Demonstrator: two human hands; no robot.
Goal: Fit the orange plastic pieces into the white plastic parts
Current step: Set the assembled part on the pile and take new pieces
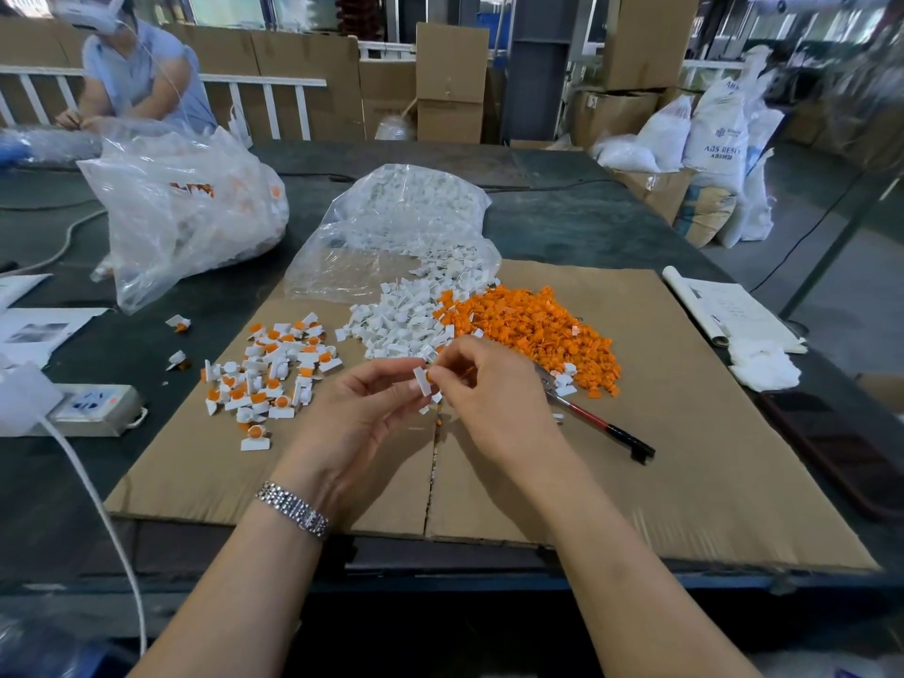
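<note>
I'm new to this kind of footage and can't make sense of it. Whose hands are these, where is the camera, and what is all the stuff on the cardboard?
There is no machine here. The one picture comes from a camera worn on a person's head, looking forward and down at that person's own bare hands.

The left hand and right hand meet over a cardboard sheet and together pinch one small white plastic part with an orange piece at it.

On the cardboard lie a heap of loose white parts, a heap of orange pieces, and, to the left, a scatter of finished white-and-orange pairs. A red-and-black handled tool lies beside the right hand. A clear bag behind spills more white parts.
</note>
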